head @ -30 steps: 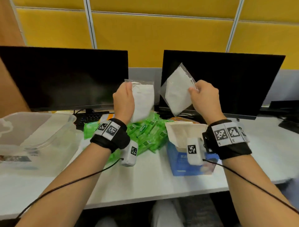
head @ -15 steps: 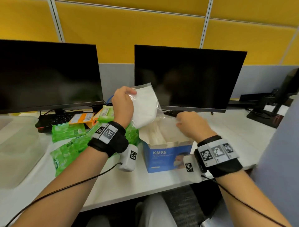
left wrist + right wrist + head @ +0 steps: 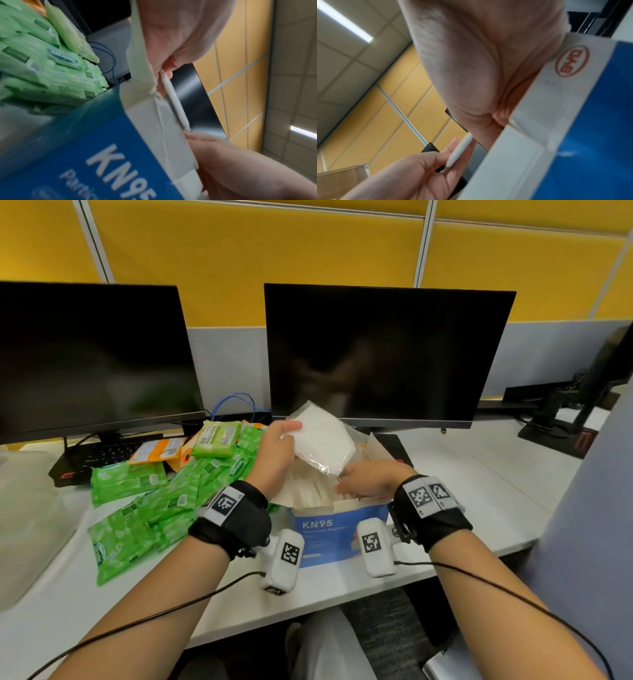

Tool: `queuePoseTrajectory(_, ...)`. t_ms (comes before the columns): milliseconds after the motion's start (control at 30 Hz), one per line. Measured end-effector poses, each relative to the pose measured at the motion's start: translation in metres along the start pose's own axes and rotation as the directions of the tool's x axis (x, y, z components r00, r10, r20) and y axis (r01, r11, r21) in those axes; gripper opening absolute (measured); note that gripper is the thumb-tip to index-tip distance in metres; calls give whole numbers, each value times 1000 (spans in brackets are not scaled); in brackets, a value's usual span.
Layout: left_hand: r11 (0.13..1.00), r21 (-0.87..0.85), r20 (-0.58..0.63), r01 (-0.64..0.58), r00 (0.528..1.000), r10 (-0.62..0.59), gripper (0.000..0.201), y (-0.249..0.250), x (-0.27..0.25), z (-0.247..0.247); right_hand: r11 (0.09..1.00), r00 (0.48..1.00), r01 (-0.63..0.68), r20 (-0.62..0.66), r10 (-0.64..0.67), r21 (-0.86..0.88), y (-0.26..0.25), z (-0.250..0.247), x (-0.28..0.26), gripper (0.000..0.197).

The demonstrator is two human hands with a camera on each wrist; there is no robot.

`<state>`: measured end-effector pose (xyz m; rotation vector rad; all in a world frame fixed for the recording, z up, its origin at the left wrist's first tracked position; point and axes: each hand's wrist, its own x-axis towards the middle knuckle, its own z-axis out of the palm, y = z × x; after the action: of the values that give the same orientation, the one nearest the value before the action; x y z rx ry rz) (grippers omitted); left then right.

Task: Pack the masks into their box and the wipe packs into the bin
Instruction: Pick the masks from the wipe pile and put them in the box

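My left hand (image 3: pixel 289 436) pinches a white mask (image 3: pixel 323 440) in a clear wrapper and holds it tilted just above the open blue KN95 box (image 3: pixel 337 534). The left wrist view shows that mask (image 3: pixel 171 97) edge-on between thumb and fingers (image 3: pixel 164 73), over the box (image 3: pixel 102 155). My right hand (image 3: pixel 346 487) reaches into the box mouth with its fingers stretched over the masks inside, close under the held mask's lower corner; it holds nothing that I can see. Green wipe packs (image 3: pixel 154 498) lie piled left of the box.
A clear plastic bin (image 3: pixel 27 508) stands at the far left of the white desk (image 3: pixel 479 491). Two dark monitors (image 3: pixel 383 354) stand behind, with a keyboard (image 3: pixel 99 453) and orange packs (image 3: pixel 157 450) behind the wipes. A blue cable (image 3: pixel 236 402) loops at the back.
My right hand went down and left its mask in the box, and now stays at the opening. The left hand brought its mask down to the box.
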<state>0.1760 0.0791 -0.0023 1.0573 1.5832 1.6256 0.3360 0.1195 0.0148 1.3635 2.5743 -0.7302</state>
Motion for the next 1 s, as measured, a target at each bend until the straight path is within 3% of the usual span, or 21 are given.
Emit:
queuePoseTrajectory(100,957,-260,-24,125,990,-136,40,-4,-3,5,979,998,13,-58,-1,204,-1,5,7,23)
queuePoseTrajectory(167,895,-409,-20,179,979,-205,41,-5,-3,4,964,998,9,56,-25,265,-3,10,9,36)
queuePoseTrajectory(300,846,-489,-16,214,967,-254,41,-6,-1,1,989,993,51,102,-66,141,-4,9,8,34)
queuePoseTrajectory(367,848,-490,-24,204,969,-247,40,-6,-1,0,973,986,77,127,-106,216,-4,10,10,33)
queuePoseTrajectory(433,852,-492,-39,177,974,-225,39,-8,0,-2,841,991,85,43,-128,534,2,9,13,28)
queuePoseTrajectory(500,860,-490,-62,144,978,-199,36,-10,0,-3,600,985,169,-119,-123,782,9,1,9,29)
queuePoseTrajectory(567,898,-427,-76,106,985,-153,32,-11,0,-3,335,973,225,-190,-133,915,13,-6,3,33)
queuePoseTrajectory(633,951,-300,-34,71,996,-85,26,-12,-1,-3,220,963,268,-253,-93,938,11,-8,0,24)
queuePoseTrajectory(700,994,-106,46,11,999,-6,24,-13,-2,0,325,919,348,-388,66,880,9,-8,0,19)
queuePoseTrajectory(767,959,233,100,-164,984,144,34,-13,-4,2,518,772,442,-604,196,733,12,-14,-2,25)
queuePoseTrajectory(833,751,548,189,-368,929,318,45,-14,-8,3,737,586,467,-795,156,489,13,-27,-14,27)
queuePoseTrajectory(867,651,626,266,-429,902,340,46,-16,-8,4,838,539,414,-837,89,356,11,-32,-21,27)
queuePoseTrajectory(900,585,668,348,-460,888,300,44,-17,-8,3,915,534,337,-846,9,223,8,-37,-30,26)
queuePoseTrajectory(933,532,705,418,-469,881,223,43,-20,-7,3,965,565,246,-822,-64,94,5,-40,-35,26)
queuePoseTrajectory(1000,428,775,471,-466,876,101,44,-26,-4,3,990,678,98,-721,-141,-102,-6,-41,-44,24)
